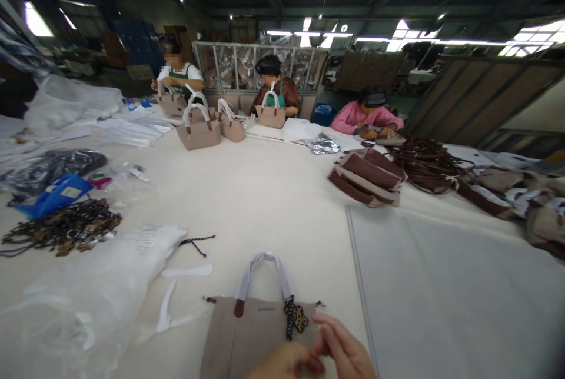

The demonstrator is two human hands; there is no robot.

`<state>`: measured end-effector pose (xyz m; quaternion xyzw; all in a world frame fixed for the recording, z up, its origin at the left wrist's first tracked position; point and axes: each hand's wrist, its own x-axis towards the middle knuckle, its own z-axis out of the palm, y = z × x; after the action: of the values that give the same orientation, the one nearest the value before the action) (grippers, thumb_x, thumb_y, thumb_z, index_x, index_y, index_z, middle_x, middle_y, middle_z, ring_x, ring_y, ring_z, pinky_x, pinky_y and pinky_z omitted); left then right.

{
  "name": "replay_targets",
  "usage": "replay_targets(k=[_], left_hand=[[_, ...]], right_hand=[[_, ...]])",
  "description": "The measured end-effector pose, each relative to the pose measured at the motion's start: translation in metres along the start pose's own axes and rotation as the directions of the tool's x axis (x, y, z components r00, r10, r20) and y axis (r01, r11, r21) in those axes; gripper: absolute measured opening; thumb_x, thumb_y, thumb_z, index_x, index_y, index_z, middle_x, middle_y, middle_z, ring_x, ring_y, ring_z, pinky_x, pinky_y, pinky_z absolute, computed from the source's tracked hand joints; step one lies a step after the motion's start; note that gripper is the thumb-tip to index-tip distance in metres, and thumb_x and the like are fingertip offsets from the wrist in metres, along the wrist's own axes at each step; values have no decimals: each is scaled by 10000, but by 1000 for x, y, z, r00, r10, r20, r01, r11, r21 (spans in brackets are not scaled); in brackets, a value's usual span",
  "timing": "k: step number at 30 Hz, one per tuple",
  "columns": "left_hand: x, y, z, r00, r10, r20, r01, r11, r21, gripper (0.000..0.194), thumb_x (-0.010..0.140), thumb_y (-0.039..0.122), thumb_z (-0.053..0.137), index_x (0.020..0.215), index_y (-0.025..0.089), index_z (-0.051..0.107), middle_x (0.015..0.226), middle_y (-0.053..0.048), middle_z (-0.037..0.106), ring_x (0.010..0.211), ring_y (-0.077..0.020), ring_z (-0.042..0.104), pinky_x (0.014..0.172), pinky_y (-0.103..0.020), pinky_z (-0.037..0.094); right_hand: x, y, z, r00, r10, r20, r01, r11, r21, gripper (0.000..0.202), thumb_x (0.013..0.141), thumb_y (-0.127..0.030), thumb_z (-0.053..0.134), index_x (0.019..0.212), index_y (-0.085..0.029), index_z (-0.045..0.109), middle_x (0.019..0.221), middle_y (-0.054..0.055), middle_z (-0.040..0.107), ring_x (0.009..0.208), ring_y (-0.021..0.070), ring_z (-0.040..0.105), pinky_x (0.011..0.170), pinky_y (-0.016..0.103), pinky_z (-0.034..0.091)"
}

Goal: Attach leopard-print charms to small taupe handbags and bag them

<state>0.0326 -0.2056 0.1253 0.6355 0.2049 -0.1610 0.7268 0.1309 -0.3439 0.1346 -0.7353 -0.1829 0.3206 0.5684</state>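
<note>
A white surface (273, 190) fills the frame. Three people sit along its upper edge, with four finished-looking bags (198, 129) standing before them. At bottom centre lies one tan bag (247, 338), its handle wrapped and a charm (296, 317) already hanging at its top edge. Both hands, left (282, 362) and right (346, 352), meet just below the charm, fingers curled; what they pinch cannot be told. A pile of charms (62, 232) waits at left.

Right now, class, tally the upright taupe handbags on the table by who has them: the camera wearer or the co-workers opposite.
Handbag by the wearer's hands: 1
Handbags by the co-workers: 4
Total: 5
</note>
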Motion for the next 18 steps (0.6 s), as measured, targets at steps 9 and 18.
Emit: replay_targets(k=[9, 18], left_hand=[[85, 7, -60, 863, -143, -484, 260, 948, 182, 105, 720, 206, 529, 616, 197, 521, 658, -17, 551, 770, -213, 544, 735, -317, 405], [67, 36, -50, 928, 16, -371, 0, 999, 42, 129, 723, 283, 519, 675, 213, 423, 650, 55, 414, 659, -135, 430, 631, -252, 358]], right_hand=[[90, 46, 9, 971, 181, 158, -134, 955, -265, 525, 827, -597, 341, 896, -183, 657, 590, -15, 600, 428, 154, 543, 531, 294, 461], [58, 10, 18, 997, 23, 72, -1, 957, -291, 456, 936, -559, 308, 704, -245, 544, 490, -60, 472, 467, 151, 523, 503, 247, 437]])
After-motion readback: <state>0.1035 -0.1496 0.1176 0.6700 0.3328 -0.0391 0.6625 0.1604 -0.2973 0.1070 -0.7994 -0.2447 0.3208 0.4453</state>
